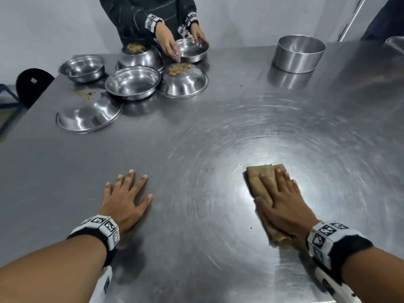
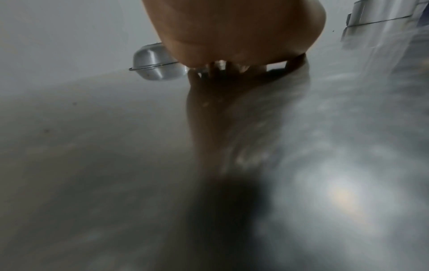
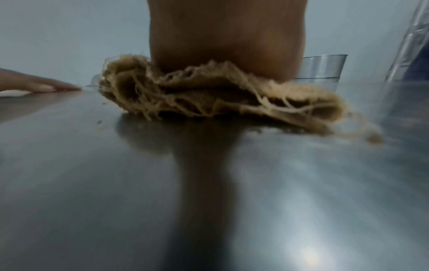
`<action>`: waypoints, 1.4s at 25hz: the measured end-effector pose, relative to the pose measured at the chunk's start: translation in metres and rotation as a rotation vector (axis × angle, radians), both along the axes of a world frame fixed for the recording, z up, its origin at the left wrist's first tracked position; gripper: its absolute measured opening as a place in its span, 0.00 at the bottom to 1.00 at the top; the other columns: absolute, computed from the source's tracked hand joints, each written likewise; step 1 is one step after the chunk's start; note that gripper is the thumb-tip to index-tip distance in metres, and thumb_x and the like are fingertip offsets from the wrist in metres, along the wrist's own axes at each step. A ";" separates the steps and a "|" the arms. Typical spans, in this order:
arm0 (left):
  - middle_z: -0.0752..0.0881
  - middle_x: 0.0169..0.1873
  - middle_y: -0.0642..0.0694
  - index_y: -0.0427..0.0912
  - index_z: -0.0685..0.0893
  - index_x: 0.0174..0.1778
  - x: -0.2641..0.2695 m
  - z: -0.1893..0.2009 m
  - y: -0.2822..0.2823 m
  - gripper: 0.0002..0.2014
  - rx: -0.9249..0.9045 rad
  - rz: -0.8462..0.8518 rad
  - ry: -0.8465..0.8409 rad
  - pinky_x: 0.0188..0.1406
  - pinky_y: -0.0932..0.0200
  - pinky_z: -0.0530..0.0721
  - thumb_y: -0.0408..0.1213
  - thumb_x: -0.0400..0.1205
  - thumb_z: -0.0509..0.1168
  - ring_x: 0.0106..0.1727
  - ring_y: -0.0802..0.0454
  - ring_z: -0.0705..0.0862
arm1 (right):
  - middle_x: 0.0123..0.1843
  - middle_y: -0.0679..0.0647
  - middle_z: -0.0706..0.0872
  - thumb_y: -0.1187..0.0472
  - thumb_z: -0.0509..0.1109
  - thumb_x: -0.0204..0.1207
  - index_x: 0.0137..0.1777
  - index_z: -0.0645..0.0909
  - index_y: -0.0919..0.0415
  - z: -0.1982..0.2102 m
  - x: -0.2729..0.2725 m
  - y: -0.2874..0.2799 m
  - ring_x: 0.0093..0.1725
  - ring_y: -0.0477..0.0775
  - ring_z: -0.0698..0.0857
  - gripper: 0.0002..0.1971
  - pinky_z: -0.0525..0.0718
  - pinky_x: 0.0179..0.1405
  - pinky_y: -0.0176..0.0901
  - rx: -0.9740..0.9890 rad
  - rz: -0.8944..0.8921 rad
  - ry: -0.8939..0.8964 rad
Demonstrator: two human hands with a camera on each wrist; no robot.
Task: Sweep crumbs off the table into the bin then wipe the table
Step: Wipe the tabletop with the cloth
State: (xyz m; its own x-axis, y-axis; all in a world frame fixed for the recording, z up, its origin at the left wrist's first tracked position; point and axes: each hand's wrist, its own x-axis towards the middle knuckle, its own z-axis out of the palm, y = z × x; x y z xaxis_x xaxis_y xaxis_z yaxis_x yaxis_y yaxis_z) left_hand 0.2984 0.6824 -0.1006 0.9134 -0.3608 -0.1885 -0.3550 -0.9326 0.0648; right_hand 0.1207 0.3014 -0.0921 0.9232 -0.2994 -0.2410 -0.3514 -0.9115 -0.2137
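A folded tan cloth (image 1: 261,180) with frayed edges lies on the steel table (image 1: 196,149) at the near right. My right hand (image 1: 282,197) presses flat on it, fingers straight. In the right wrist view the cloth (image 3: 209,97) bunches under my palm (image 3: 227,36). My left hand (image 1: 126,193) rests flat on the bare table at the near left, fingers spread, holding nothing. A round steel tin (image 1: 298,53) stands at the far right. A few dark specks (image 1: 251,227) dot the table near the cloth.
Several steel bowls (image 1: 133,82) cluster at the far left, some upturned with yellow crumbs (image 1: 179,68) on them. Another person's hands (image 1: 168,42) work among them. The table's left edge (image 1: 28,108) runs diagonally past a black chair back (image 1: 32,84).
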 end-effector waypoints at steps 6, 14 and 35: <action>0.48 0.86 0.51 0.64 0.52 0.84 -0.002 -0.012 0.021 0.42 -0.024 0.002 -0.044 0.82 0.39 0.43 0.72 0.71 0.32 0.86 0.43 0.47 | 0.85 0.67 0.36 0.35 0.46 0.80 0.86 0.41 0.48 -0.003 0.060 0.027 0.84 0.65 0.34 0.37 0.36 0.82 0.62 0.012 -0.222 0.021; 0.45 0.86 0.52 0.65 0.49 0.84 0.000 -0.015 0.025 0.42 -0.036 -0.008 -0.033 0.82 0.39 0.40 0.72 0.71 0.31 0.86 0.45 0.43 | 0.84 0.67 0.34 0.35 0.45 0.81 0.85 0.40 0.49 -0.004 0.083 0.126 0.83 0.66 0.32 0.37 0.35 0.82 0.62 0.023 0.074 -0.014; 0.53 0.86 0.50 0.62 0.58 0.83 -0.061 -0.019 0.058 0.40 -0.115 0.044 -0.112 0.83 0.42 0.43 0.70 0.74 0.35 0.86 0.46 0.50 | 0.85 0.66 0.37 0.34 0.46 0.80 0.86 0.41 0.48 -0.005 0.043 0.113 0.84 0.66 0.35 0.38 0.35 0.82 0.61 0.016 -0.115 0.014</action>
State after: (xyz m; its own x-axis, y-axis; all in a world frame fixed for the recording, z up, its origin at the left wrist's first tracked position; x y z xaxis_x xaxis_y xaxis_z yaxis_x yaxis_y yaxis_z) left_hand 0.2371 0.7407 -0.1195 0.9417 -0.3336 -0.0441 -0.3253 -0.9360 0.1347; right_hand 0.1642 0.4139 -0.0969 0.8793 -0.3995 -0.2594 -0.4568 -0.8615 -0.2217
